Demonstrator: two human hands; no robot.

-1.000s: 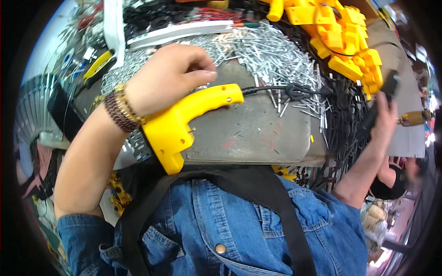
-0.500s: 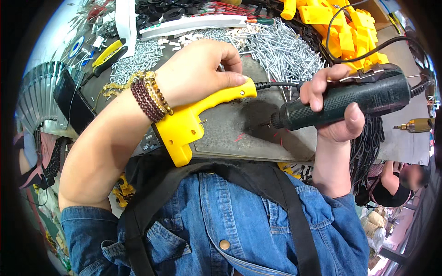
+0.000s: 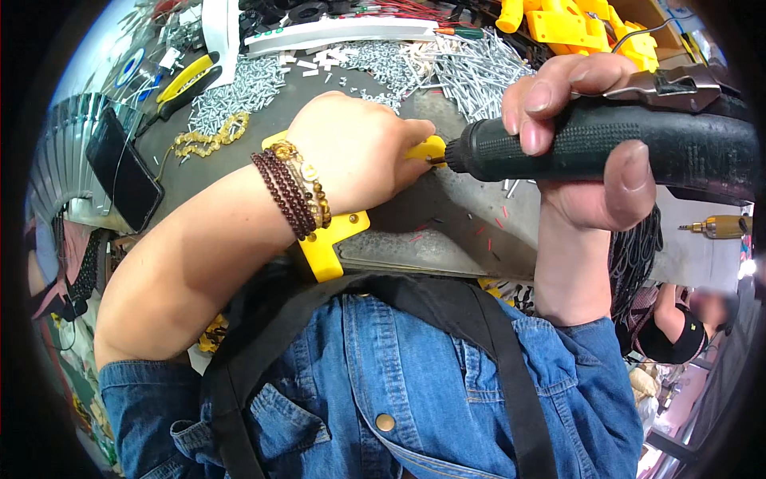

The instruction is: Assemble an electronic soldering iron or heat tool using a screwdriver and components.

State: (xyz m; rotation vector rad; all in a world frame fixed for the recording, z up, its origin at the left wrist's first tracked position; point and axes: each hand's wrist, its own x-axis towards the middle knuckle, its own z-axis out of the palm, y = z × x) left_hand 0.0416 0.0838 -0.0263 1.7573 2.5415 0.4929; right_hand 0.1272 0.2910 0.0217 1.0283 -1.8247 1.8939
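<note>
Left hand (image 3: 359, 152) pins yellow housing (image 3: 331, 243) | right hand (image 3: 586, 160) grips black driver (image 3: 606, 148), tip seemingly touching.

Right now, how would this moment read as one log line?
left hand: pressing yellow plastic part | right hand: gripping black power screwdriver | tip: at part | bench: loose screws

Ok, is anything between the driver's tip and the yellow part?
Nothing visible. The black power screwdriver in the right hand meets the yellow plastic part directly, just past the left hand pinning it to the bench.
</note>
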